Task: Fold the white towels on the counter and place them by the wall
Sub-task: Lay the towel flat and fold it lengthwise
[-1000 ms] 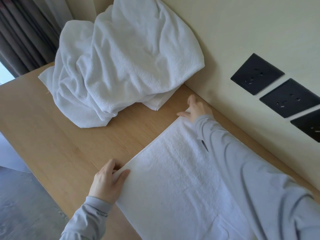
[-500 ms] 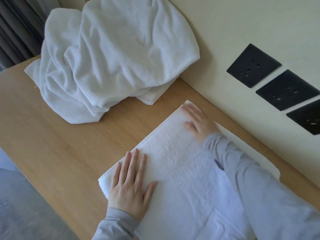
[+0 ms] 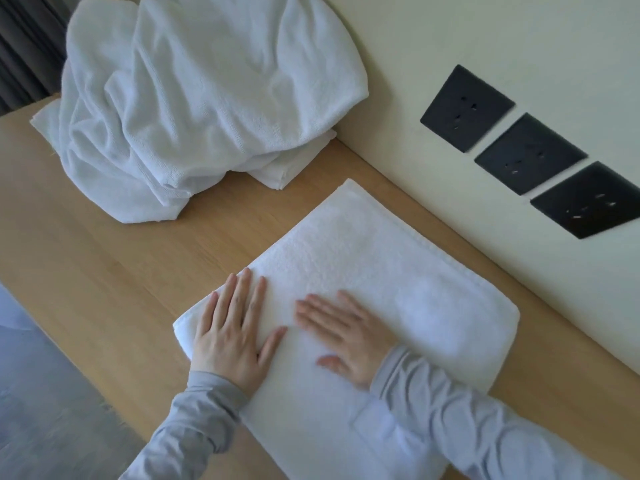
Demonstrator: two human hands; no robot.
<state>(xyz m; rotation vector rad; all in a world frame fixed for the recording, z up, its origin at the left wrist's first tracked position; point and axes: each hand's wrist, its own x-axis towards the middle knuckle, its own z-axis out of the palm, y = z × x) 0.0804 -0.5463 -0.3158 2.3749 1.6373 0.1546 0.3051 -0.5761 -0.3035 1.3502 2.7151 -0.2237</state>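
A folded white towel lies flat on the wooden counter, its far long edge close to the cream wall. My left hand presses flat on the towel's near left corner, fingers straight and spread. My right hand lies flat beside it on the middle of the towel, fingers straight. A heap of unfolded white towels sits at the back of the counter, leaning against the wall.
Three black wall sockets are set in the wall to the right. Dark curtains hang at the far left. The counter's front edge runs diagonally at the left, with grey floor below it.
Both hands went from gripping the towel's far corners to lying flat on it. My right hand has since slid back from the far corner to beside my left hand.
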